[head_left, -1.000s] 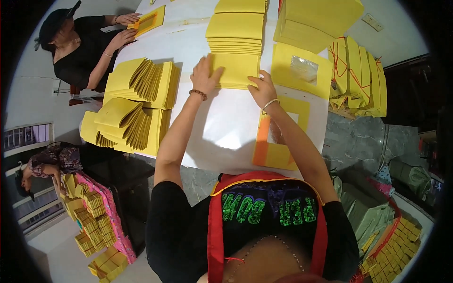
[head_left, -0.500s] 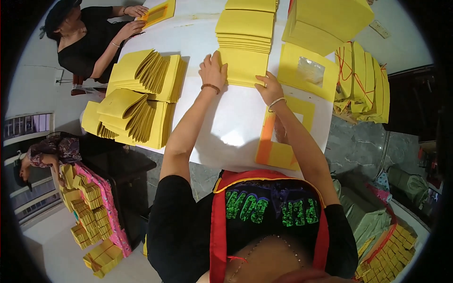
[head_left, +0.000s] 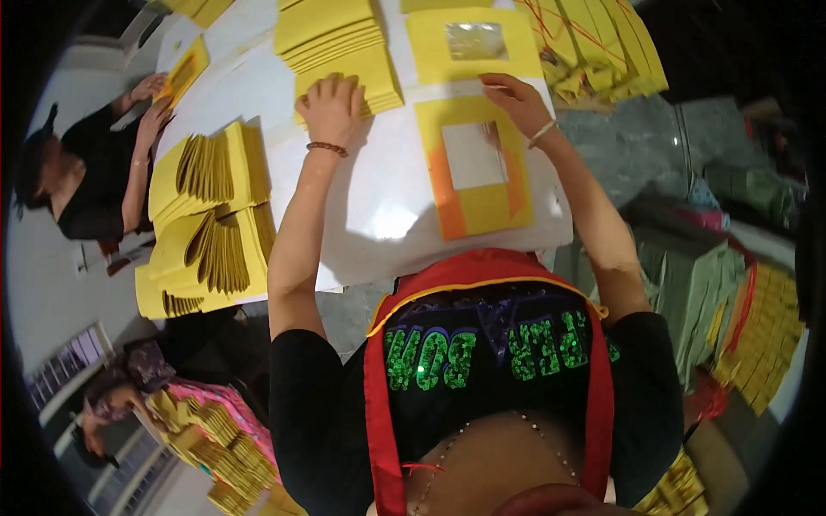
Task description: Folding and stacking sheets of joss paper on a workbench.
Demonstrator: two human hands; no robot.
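Note:
My left hand (head_left: 331, 110) rests with its fingers spread on the near end of a stack of flat yellow paper pieces (head_left: 377, 76). These pieces overlap in steps and run away from me up the table. My right hand (head_left: 520, 105) is off the stack, its fingers stretched out and nothing seen in them. It hovers at the right edge of a yellow sheet with a clear window (head_left: 430, 52). Just below lies a yellow frame-like sheet (head_left: 490, 219) with a rectangular window and orange strips along its sides.
Fanned yellow paper bundles (head_left: 206, 176) stand on the left of the white table (head_left: 370, 232). A co-worker (head_left: 95, 181) handles a yellow piece at far left; another person (head_left: 120, 400) bends by more stacks. Tied yellow bundles (head_left: 602, 43) and green wrapped bales (head_left: 688, 275) lie right.
My right hand has let go of the stack's right side and moved right, toward the windowed sheets. My left hand now lies on top of the stack. The whole view has turned.

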